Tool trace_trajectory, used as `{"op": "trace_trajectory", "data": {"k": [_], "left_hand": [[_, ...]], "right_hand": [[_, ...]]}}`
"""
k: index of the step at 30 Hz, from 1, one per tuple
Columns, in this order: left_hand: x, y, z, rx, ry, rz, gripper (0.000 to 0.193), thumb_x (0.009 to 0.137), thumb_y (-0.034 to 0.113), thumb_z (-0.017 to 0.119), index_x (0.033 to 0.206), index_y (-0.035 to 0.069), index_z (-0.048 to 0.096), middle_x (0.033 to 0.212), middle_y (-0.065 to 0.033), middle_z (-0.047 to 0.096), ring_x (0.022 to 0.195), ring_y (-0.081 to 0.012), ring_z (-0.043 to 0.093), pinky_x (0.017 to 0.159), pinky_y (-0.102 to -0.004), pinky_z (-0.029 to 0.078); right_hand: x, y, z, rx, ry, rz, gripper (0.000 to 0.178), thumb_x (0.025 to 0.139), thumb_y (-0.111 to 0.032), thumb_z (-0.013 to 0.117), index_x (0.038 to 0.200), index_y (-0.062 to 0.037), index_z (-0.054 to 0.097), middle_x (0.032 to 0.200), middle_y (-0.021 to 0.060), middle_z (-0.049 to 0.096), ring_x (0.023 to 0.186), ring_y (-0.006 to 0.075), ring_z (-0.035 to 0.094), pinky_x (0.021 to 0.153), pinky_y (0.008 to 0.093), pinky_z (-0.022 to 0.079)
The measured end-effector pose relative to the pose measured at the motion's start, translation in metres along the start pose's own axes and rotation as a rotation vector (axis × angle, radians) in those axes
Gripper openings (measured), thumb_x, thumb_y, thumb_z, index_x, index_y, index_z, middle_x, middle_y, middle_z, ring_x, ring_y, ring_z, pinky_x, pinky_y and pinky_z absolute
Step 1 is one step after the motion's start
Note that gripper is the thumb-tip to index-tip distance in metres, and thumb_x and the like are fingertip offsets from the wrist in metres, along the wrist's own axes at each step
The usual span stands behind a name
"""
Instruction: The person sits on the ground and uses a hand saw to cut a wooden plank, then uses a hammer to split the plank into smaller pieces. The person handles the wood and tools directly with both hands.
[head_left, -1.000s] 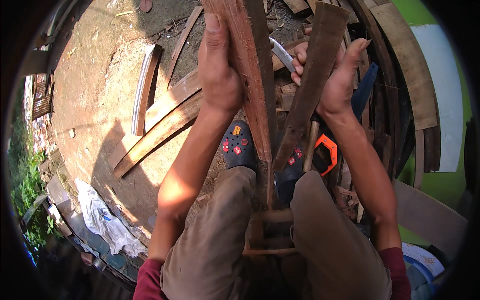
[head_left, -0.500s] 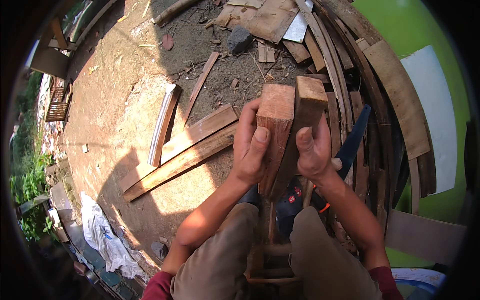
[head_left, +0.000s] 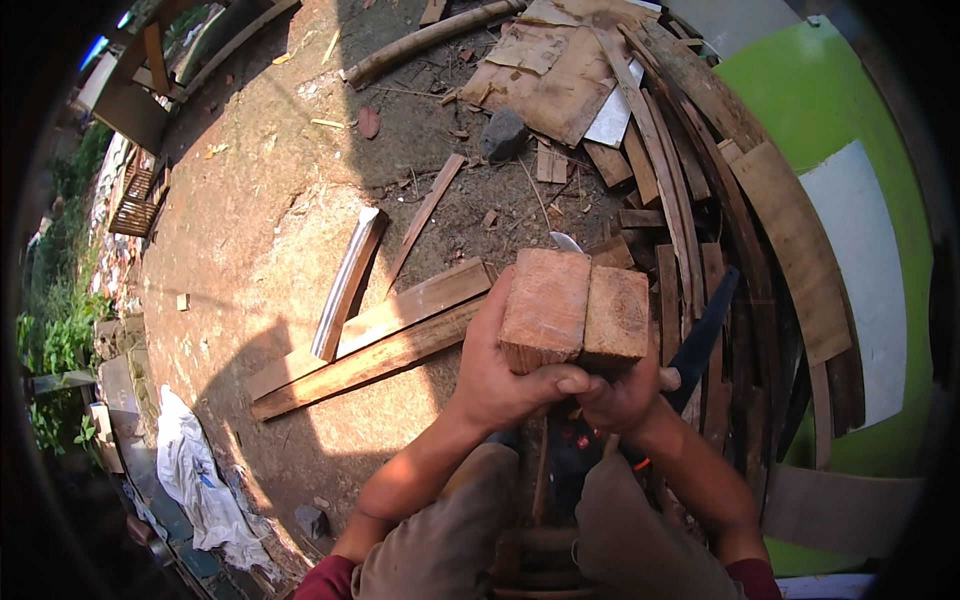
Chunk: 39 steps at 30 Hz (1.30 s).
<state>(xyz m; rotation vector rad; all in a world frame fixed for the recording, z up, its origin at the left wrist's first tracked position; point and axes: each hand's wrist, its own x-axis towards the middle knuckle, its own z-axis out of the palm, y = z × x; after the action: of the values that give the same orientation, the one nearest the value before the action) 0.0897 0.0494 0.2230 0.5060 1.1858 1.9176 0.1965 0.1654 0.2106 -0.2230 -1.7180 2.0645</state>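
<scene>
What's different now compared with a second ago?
Both wooden boards have been swung up from lying lengthwise until their cut ends face the camera, pressed side by side. The left hand and right hand slid to the near ends. Both still grip them.

The lower lengths of the two wooden pieces [head_left: 575, 315] were hidden behind the left hand [head_left: 500, 375] and right hand [head_left: 625, 395], so only their cut ends showed. A dark saw-like tool [head_left: 700, 340] ran behind the right hand, its handle mostly covered, and whatever stood between the knees [head_left: 545, 480] was too shadowed to make out. The far planks [head_left: 690, 120] were cut off by the dark rim.
</scene>
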Motion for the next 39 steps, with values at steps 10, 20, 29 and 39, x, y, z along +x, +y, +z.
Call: {"op": "trace_trajectory", "data": {"k": [10,20,29,39], "left_hand": [[-0.004,-0.009,-0.01,-0.004,0.043,0.033,0.097,0.071,0.034,0.096,0.143,-0.004,0.045,0.131,-0.0108,0.062,0.12,-0.0175,0.06,0.104,-0.0348,0.047],[0.009,-0.011,-0.025,-0.043,0.154,0.121,0.074,0.078,0.029,0.088,0.133,-0.005,0.054,0.12,-0.0128,0.067,0.108,-0.0214,0.067,0.096,-0.0355,0.053],[0.013,-0.035,-0.16,-0.315,0.597,0.137,0.069,0.098,0.066,0.051,0.137,0.008,0.052,0.124,-0.0168,0.064,0.108,-0.0301,0.067,0.089,-0.0514,0.059],[-0.013,-0.104,-0.255,-0.274,0.996,0.265,0.073,0.101,0.065,0.043,0.15,0.012,0.044,0.15,-0.0158,0.049,0.136,-0.0349,0.049,0.114,-0.0551,0.041]], "right_hand": [[0.0,0.001,0.004,-0.158,0.029,-0.03,0.09,0.09,-0.055,0.074,0.139,0.0095,0.035,0.128,0.0212,0.059,0.118,0.0277,0.062,0.1,0.0405,0.049],[0.039,-0.005,0.008,-0.34,-0.161,0.012,0.118,0.087,-0.088,0.037,0.149,0.0113,0.019,0.139,0.0337,0.044,0.132,0.0443,0.049,0.11,0.0475,0.039],[0.013,0.026,-0.082,-0.365,-0.026,0.279,0.09,0.103,-0.07,0.014,0.155,0.0002,0.032,0.151,0.0194,0.043,0.143,0.0316,0.042,0.12,0.044,0.031],[-0.068,0.07,-0.053,0.109,0.116,0.284,0.119,0.078,-0.042,0.09,0.161,-0.0034,0.014,0.154,0.0216,0.04,0.143,0.0294,0.043,0.117,0.0426,0.036]]}}
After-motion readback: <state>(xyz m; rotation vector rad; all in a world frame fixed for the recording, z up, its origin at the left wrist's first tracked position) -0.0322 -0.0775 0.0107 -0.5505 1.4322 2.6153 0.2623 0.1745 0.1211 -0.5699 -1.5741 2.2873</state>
